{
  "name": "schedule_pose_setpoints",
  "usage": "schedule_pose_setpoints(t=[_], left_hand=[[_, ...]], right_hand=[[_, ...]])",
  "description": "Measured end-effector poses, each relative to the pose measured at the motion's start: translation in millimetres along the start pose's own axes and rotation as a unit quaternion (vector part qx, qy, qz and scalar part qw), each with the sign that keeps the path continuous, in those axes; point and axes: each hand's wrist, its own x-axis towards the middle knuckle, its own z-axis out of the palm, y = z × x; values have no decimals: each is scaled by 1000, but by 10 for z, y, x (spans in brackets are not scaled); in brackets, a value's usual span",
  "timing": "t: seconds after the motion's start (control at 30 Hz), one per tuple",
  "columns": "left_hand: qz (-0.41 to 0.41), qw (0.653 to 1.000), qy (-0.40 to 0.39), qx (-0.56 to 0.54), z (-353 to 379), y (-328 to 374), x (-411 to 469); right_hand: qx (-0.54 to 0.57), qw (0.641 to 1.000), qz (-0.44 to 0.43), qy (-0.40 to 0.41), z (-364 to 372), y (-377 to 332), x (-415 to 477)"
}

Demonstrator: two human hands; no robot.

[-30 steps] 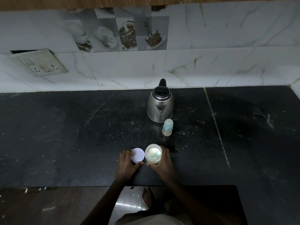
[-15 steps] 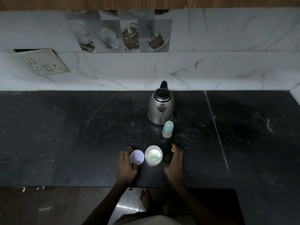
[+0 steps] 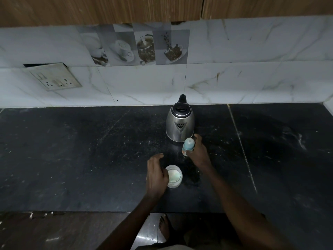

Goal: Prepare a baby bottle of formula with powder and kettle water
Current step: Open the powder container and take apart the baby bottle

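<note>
The right hand, just right of the frame's centre, is being wrapped round the baby bottle: the thumb is being laid across the bottle's lower front while the fingers are being curled behind it. The bottle is being kept upright on the black countertop, its pale blue-green cap on top, directly below the steel kettle in the frame and just beside its base.

The left hand, lower and left of centre, is being held palm down with its fingers apart and loosely bent, and nothing is being gripped in it. Its right edge is overlapping the left rim of the open powder jar; in the dim light it cannot be told whether the jar is being touched. The jar is standing upright below the bottle in the frame, a little apart from it, and pale powder is showing inside.

The kettle is standing above centre with its spout facing the viewer and its black handle towards the marble wall. A loose socket plate is hanging tilted at the left of the wall, printed coffee-cup tiles are running along the upper middle, and wooden cabinets are filling the top edge. A bare foot is showing on the floor at bottom centre.
</note>
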Motion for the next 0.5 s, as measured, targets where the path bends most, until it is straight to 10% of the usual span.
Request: schedule_pose_setpoints(t=[0.5], left_hand=[[56, 976, -188, -89, 654, 587, -271]], right_hand=[[-43, 998, 9, 37, -219, 283, -1306]])
